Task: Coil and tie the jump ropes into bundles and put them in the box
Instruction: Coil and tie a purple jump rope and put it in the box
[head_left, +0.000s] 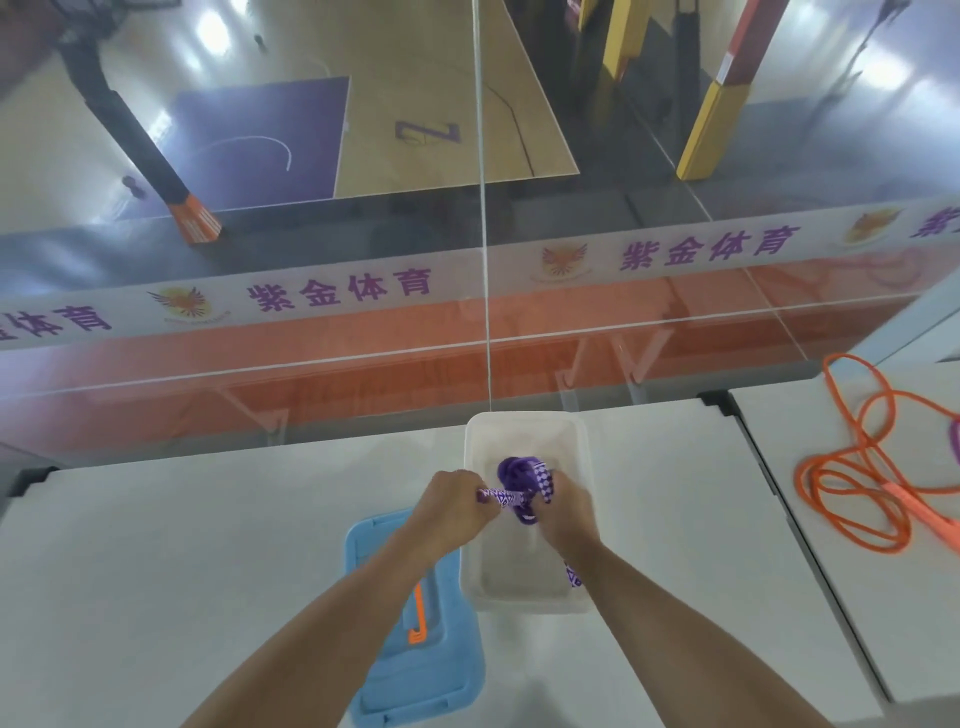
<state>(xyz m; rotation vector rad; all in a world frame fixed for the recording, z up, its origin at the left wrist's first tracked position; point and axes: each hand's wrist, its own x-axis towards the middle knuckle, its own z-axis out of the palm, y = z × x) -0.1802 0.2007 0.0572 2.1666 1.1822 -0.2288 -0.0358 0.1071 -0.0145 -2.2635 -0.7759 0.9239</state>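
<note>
White tables (182, 519) face a glass railing (363, 332) overlooking a glossy basketball court (426, 104).

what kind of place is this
Most likely a sports hall, seen from a raised spot behind glass. Below lies a basketball court with a purple key, a padded hoop base stands at left, and jump ropes such as the orange rope lie on the table.

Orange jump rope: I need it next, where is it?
In the head view the orange jump rope lies loose on the white table at far right, right of the box.
</note>
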